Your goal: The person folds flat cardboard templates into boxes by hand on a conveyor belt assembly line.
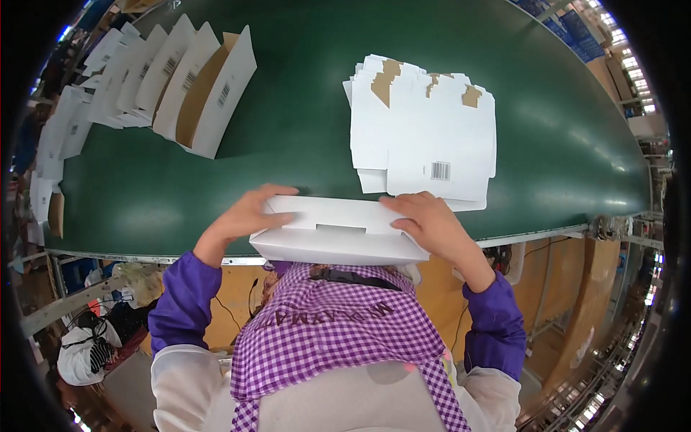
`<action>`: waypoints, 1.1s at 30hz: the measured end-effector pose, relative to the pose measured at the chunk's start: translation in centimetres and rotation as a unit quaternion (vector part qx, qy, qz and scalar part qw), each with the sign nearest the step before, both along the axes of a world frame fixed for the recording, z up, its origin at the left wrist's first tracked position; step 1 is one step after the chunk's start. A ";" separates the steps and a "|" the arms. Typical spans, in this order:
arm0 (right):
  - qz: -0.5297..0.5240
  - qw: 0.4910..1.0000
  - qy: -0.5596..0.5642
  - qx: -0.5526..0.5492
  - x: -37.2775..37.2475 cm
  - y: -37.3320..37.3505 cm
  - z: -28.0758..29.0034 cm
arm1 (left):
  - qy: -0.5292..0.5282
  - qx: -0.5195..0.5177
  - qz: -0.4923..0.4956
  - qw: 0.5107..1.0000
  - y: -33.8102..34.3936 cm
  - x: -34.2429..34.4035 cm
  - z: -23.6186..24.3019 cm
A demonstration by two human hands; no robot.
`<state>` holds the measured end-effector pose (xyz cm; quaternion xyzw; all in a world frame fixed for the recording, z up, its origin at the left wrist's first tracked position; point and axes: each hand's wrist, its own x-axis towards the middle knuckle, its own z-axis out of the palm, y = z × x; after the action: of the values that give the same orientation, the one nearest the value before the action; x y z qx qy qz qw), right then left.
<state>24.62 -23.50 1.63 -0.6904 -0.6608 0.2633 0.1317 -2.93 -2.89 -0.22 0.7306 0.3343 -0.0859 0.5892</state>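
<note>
A white cardboard box (342,248) with a narrow slot along its middle lies at the table's near edge, in front of my body. My left hand (253,214) grips its left end, thumb on the top face and fingers round the far side. At the right end, my right hand (426,222) holds it the same way, thumb and fingers pressed on the card. Just beyond the box is a stack of flat white box blanks (425,137), with brown patches at its far edge and a barcode on the top sheet.
Several folded white boxes (234,93) with brown insides stand in a row at the far left of the green table (302,93). More white boxes (63,133) line the left edge. Blue crates (576,32) are beyond the table at the far right.
</note>
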 end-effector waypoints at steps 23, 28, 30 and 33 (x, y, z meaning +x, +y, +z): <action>-0.176 0.927 0.327 0.042 3.9 1.7 -2.2 | -0.202 -0.355 0.461 0.788 -5.5 -3.0 -7.4; -0.201 0.797 0.567 0.059 2.0 4.3 -7.9 | -0.341 -0.317 0.348 0.813 -4.0 0.6 -1.4; -0.299 0.728 0.616 -0.035 0.2 5.9 -11.5 | -0.278 -0.196 0.359 0.869 -2.9 1.3 0.2; -0.255 0.817 0.508 -0.093 -3.8 9.3 -9.6 | -0.248 0.015 0.327 0.912 0.7 1.5 1.2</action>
<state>20.80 -14.20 -8.00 -0.6116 -0.2725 0.5936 0.4464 -1.44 -2.19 1.00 0.5873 0.3989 0.3007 0.6369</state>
